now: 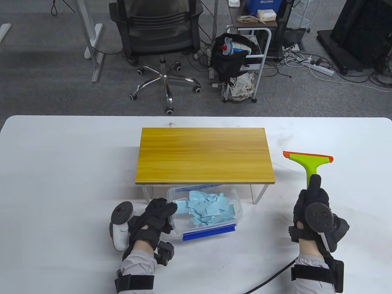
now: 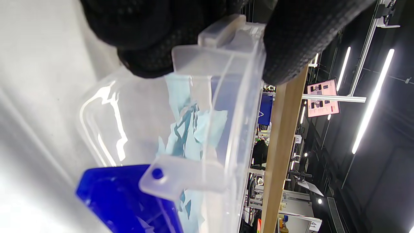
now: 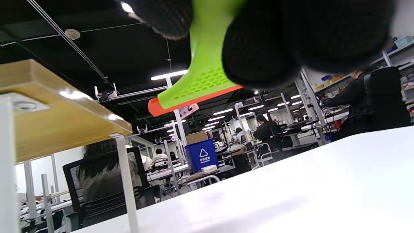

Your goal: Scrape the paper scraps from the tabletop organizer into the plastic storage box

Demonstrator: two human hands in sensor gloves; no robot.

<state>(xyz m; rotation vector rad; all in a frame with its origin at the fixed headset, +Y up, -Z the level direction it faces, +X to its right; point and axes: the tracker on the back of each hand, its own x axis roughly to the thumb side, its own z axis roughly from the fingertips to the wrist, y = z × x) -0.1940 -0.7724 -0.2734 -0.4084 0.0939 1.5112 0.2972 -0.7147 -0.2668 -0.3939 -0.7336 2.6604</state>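
Your left hand (image 1: pixel 159 214) grips the light, probably slippery plastic storage box (image 1: pixel 204 211) by its stiff rim; right hand (image 1: pixel 312 205) clenches the rigid scraper (image 1: pixel 308 162) handle.

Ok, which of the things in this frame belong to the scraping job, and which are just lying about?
Job:
- wooden organizer, top bare
- plastic box holding blue scraps; left hand grips its edge
- green scraper, held by right hand

Lying about:
- office chair
- cart with black bag
- power strip
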